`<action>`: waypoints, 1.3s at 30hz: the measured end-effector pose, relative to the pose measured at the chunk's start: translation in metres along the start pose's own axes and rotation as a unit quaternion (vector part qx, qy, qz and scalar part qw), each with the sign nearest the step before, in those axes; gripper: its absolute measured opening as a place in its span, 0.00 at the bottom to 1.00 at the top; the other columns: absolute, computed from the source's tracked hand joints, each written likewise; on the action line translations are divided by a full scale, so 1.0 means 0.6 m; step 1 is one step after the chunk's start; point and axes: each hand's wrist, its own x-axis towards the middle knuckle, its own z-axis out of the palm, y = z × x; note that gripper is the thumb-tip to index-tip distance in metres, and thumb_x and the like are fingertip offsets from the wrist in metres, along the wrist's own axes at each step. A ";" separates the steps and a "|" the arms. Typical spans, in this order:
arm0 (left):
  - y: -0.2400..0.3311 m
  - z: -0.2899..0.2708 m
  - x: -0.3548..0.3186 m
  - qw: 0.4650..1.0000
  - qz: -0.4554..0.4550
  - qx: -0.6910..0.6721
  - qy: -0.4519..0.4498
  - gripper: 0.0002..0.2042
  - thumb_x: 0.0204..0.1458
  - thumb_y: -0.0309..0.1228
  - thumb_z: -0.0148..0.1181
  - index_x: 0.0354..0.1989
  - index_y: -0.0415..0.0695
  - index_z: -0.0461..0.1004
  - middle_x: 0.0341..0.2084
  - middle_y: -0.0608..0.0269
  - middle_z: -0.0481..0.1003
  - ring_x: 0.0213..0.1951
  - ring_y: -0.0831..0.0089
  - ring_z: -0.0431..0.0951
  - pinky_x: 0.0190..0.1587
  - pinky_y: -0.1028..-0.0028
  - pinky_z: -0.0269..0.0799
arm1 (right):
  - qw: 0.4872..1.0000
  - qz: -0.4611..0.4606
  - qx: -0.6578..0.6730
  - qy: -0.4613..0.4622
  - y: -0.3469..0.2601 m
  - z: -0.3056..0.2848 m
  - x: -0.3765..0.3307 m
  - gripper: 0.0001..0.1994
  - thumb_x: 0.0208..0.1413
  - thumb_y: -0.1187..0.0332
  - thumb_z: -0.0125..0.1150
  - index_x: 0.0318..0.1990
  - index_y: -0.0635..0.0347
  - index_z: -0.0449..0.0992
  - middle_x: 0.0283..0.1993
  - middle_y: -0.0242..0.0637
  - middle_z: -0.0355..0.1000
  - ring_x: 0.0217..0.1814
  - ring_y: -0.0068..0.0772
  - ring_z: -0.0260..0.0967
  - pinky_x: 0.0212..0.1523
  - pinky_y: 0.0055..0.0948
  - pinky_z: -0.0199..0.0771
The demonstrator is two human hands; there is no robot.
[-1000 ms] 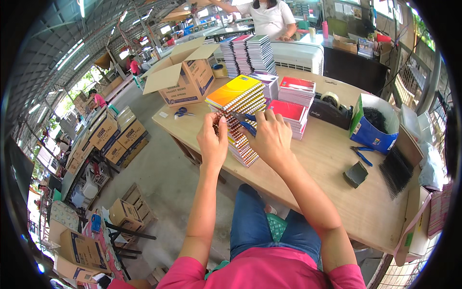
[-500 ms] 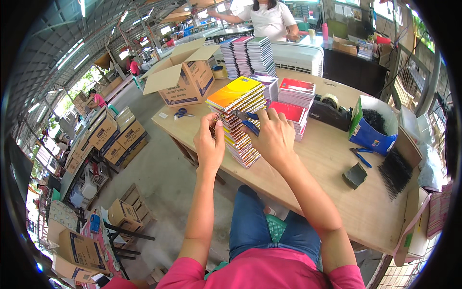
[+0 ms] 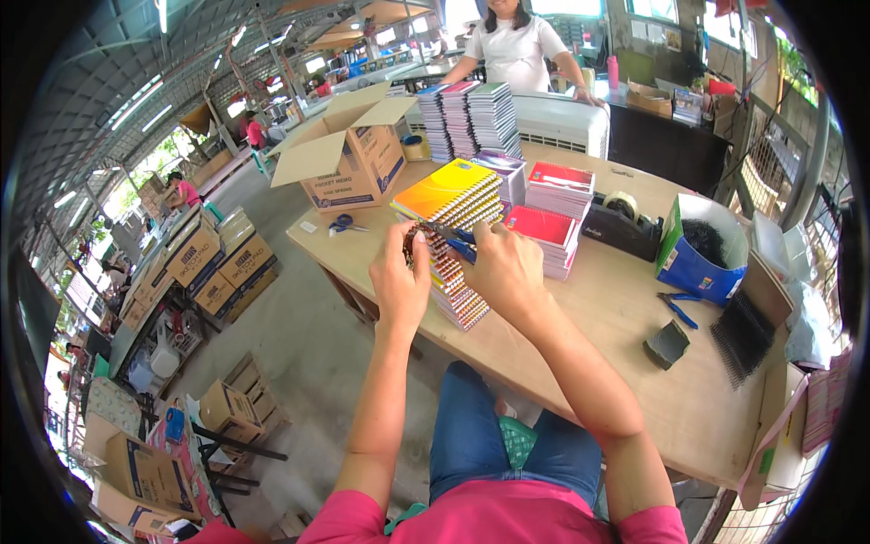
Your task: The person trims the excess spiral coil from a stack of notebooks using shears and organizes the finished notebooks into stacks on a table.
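Note:
A tall stack of small spiral notebooks [image 3: 450, 184] with yellow-orange covers stands near the table's front edge, directly beyond my hands. My right hand [image 3: 509, 276] is closed around blue-handled pliers [image 3: 460, 245]. Their jaws point left, at the coils along the stack's near side. My left hand [image 3: 399, 276] is closed at the stack's front left corner, thumb and fingers pinched around something dark and coil-like, too small to make out. The pliers' tips come close to the left fingertips; whether they touch cannot be seen.
Red notebooks [image 3: 544, 222] are piled right of the stack, near a black tape dispenser [image 3: 621, 227]. Further right are a blue box [image 3: 702, 258] of black coils, another pair of pliers [image 3: 681, 310] and a dark block [image 3: 667, 344]. Left are scissors [image 3: 344, 223] and an open carton [image 3: 353, 168]. A person [image 3: 517, 50] stands opposite.
My right hand and the pliers have shifted slightly left and down, nearer my left fingers. The person opposite has lowered an outstretched arm and now leans on both hands.

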 end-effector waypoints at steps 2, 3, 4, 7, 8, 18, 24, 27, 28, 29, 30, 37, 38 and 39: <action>-0.005 0.002 -0.002 1.000 -0.022 -0.004 0.006 0.06 0.60 0.26 0.54 0.43 0.37 0.72 0.33 0.52 0.78 0.33 0.62 0.79 0.37 0.67 0.74 | 0.999 0.010 0.015 -0.046 -0.003 -0.001 0.007 0.20 0.45 0.53 0.72 0.31 0.62 0.75 0.30 0.43 0.74 0.28 0.49 0.75 0.30 0.45 0.74; -0.006 0.001 -0.003 0.999 -0.038 -0.012 0.010 0.06 0.61 0.26 0.54 0.43 0.37 0.72 0.33 0.53 0.78 0.33 0.64 0.79 0.37 0.68 0.73 | 1.000 0.000 0.018 -0.023 -0.006 -0.002 0.007 0.20 0.45 0.53 0.72 0.31 0.62 0.74 0.30 0.44 0.74 0.29 0.49 0.75 0.30 0.44 0.74; -0.006 0.001 -0.004 0.998 -0.055 -0.019 0.014 0.06 0.61 0.26 0.54 0.43 0.36 0.72 0.32 0.54 0.78 0.33 0.66 0.79 0.37 0.69 0.73 | 1.000 -0.010 0.021 0.000 -0.009 -0.006 0.007 0.20 0.45 0.54 0.72 0.31 0.62 0.74 0.30 0.44 0.74 0.30 0.50 0.74 0.31 0.44 0.74; 0.005 0.007 -0.010 0.990 -0.080 -0.095 0.065 0.07 0.63 0.27 0.53 0.43 0.35 0.71 0.32 0.59 0.78 0.33 0.72 0.77 0.36 0.71 0.73 | 0.996 -0.024 0.031 0.077 -0.009 -0.031 0.003 0.20 0.45 0.56 0.73 0.34 0.64 0.75 0.31 0.47 0.74 0.33 0.45 0.75 0.34 0.39 0.75; 0.009 0.008 -0.016 0.986 -0.094 -0.107 0.089 0.07 0.63 0.29 0.53 0.43 0.37 0.72 0.30 0.63 0.75 0.30 0.77 0.72 0.33 0.75 0.68 | 0.994 -0.024 0.032 0.106 -0.002 -0.045 -0.002 0.20 0.45 0.57 0.73 0.35 0.65 0.76 0.31 0.48 0.74 0.34 0.42 0.76 0.35 0.37 0.76; 0.284 0.372 0.002 0.798 -0.149 -0.455 -0.366 0.10 0.61 0.36 0.52 0.40 0.43 0.74 0.22 0.74 0.66 0.20 0.89 0.57 0.20 0.83 0.50 | 0.521 0.203 0.761 0.330 0.252 -0.233 -0.271 0.36 0.61 0.44 0.43 0.64 0.70 0.63 0.41 0.40 0.67 0.43 0.37 0.65 0.50 0.44 0.66; 0.413 0.658 0.046 0.682 -0.280 -0.439 -0.513 0.24 0.65 0.38 0.46 0.66 0.41 0.55 0.62 0.46 0.61 0.58 0.48 0.67 0.50 0.58 0.76 | 0.502 0.221 0.729 0.409 0.300 -0.266 -0.325 0.34 0.65 0.45 0.44 0.65 0.68 0.61 0.44 0.41 0.67 0.45 0.39 0.65 0.51 0.43 0.67; 0.355 0.630 0.031 0.591 -0.302 -0.547 -0.509 0.31 0.67 0.39 0.45 0.73 0.43 0.41 0.72 0.41 0.42 0.71 0.41 0.47 0.64 0.55 0.63 | 0.477 0.219 0.732 0.435 0.298 -0.249 -0.303 0.32 0.65 0.47 0.48 0.64 0.66 0.61 0.44 0.40 0.67 0.46 0.40 0.65 0.52 0.43 0.68; 0.333 0.593 0.027 0.586 -0.285 -0.576 -0.493 0.30 0.67 0.39 0.46 0.73 0.42 0.44 0.72 0.41 0.45 0.71 0.43 0.50 0.66 0.56 0.61 | 0.492 0.231 0.720 0.431 0.290 -0.239 -0.300 0.31 0.64 0.48 0.50 0.64 0.66 0.61 0.45 0.41 0.68 0.46 0.39 0.66 0.52 0.42 0.68; 0.331 0.526 0.023 0.611 -0.242 -0.588 -0.471 0.28 0.66 0.39 0.49 0.70 0.42 0.51 0.69 0.43 0.55 0.69 0.50 0.57 0.66 0.61 0.61 | 0.511 0.238 0.708 0.425 0.289 -0.236 -0.294 0.30 0.64 0.50 0.51 0.63 0.65 0.61 0.45 0.42 0.68 0.46 0.39 0.66 0.52 0.42 0.68; 0.326 0.440 0.026 0.674 -0.142 -0.582 -0.432 0.25 0.65 0.39 0.51 0.66 0.40 0.60 0.64 0.45 0.64 0.66 0.57 0.64 0.64 0.64 0.63 | 0.525 0.245 0.701 0.415 0.282 -0.228 -0.285 0.29 0.63 0.52 0.53 0.63 0.65 0.61 0.46 0.43 0.69 0.46 0.38 0.67 0.53 0.41 0.69; 0.042 -0.022 0.122 0.992 0.074 -0.097 0.017 0.21 0.64 0.37 0.44 0.54 0.34 0.74 0.52 0.50 0.75 0.59 0.62 0.70 0.66 0.62 0.59 | 0.919 0.153 0.359 0.051 0.120 -0.105 -0.155 0.24 0.50 0.65 0.68 0.53 0.64 0.73 0.44 0.41 0.73 0.45 0.37 0.70 0.51 0.32 0.68; 0.010 -0.022 0.131 0.993 0.029 -0.111 -0.036 0.21 0.64 0.39 0.45 0.55 0.37 0.74 0.54 0.55 0.74 0.60 0.65 0.69 0.66 0.64 0.57 | 0.934 0.111 0.339 0.037 0.095 -0.084 -0.132 0.24 0.49 0.65 0.69 0.53 0.62 0.73 0.44 0.43 0.73 0.46 0.42 0.69 0.51 0.36 0.67; -0.027 -0.020 0.141 0.989 -0.013 -0.123 -0.085 0.22 0.63 0.41 0.47 0.57 0.40 0.74 0.57 0.59 0.73 0.61 0.69 0.67 0.67 0.67 0.54 | 0.947 0.071 0.308 0.059 0.074 -0.061 -0.111 0.24 0.48 0.64 0.70 0.52 0.61 0.73 0.44 0.43 0.72 0.46 0.43 0.69 0.50 0.38 0.67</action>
